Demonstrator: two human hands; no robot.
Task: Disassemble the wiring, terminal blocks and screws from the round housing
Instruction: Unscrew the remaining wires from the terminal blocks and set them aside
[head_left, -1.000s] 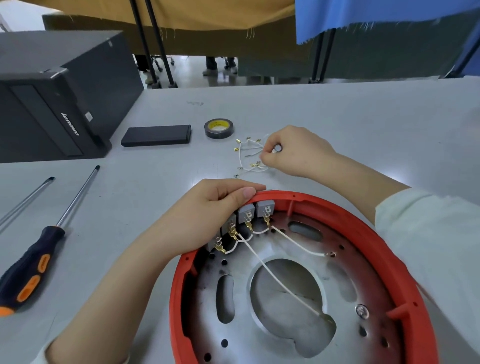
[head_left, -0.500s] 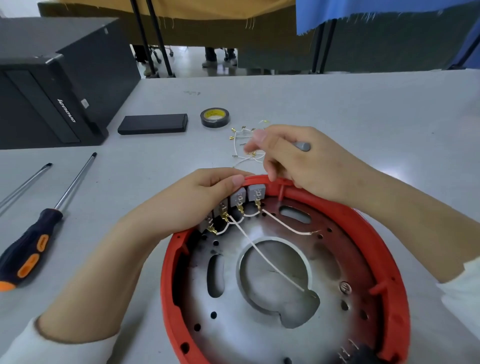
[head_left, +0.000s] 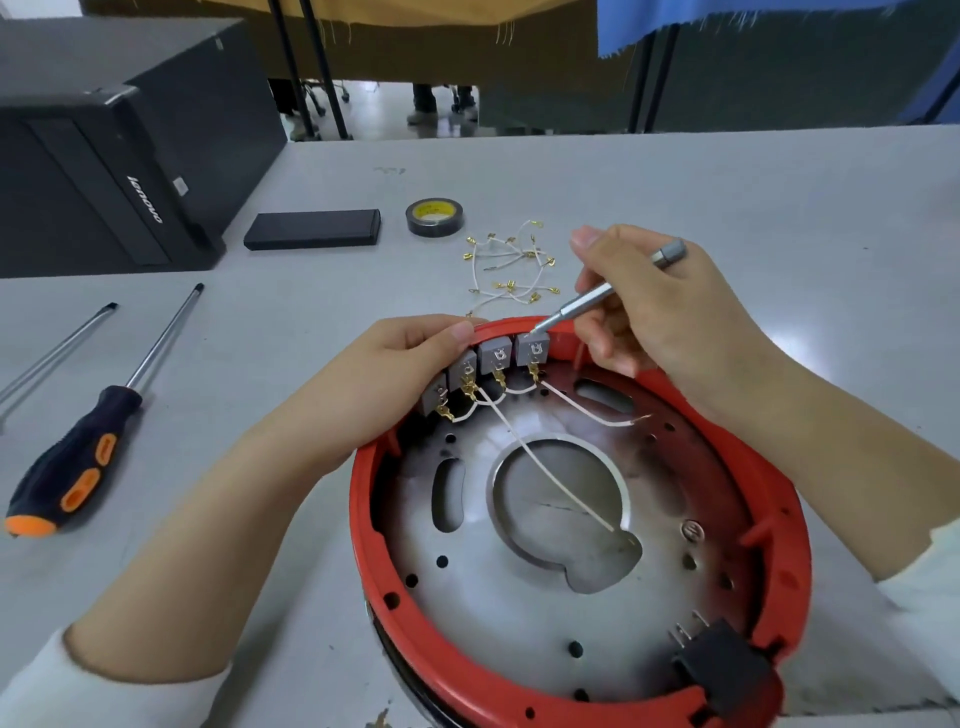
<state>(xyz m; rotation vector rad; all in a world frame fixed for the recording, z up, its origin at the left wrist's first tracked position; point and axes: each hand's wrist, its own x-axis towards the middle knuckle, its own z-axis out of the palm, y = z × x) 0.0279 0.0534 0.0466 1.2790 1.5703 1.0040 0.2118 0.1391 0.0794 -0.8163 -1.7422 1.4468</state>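
The round housing (head_left: 769, 499) has a red rim and a metal plate inside, and lies on the table in front of me. Several grey terminal blocks (head_left: 496, 354) stand along its upper-left rim, linked by short white wires (head_left: 550, 475) with brass lugs. My left hand (head_left: 379, 384) grips the rim and the leftmost blocks. My right hand (head_left: 654, 317) holds a thin silver screwdriver (head_left: 582, 304) like a pen, its tip on the top of the rightmost block. A pile of removed wires (head_left: 511, 270) lies on the table just beyond the housing.
A black-and-orange screwdriver (head_left: 78, 462) and a thin metal rod (head_left: 57, 353) lie at the left. A roll of black tape (head_left: 434, 217), a flat black box (head_left: 313, 229) and a black computer case (head_left: 119, 150) stand farther back. A black plug block (head_left: 722, 667) sits at the housing's lower right.
My right hand has come back from the wire pile to the housing and brought the silver screwdriver's tip down onto the rightmost terminal block. My left hand has stayed on the rim.
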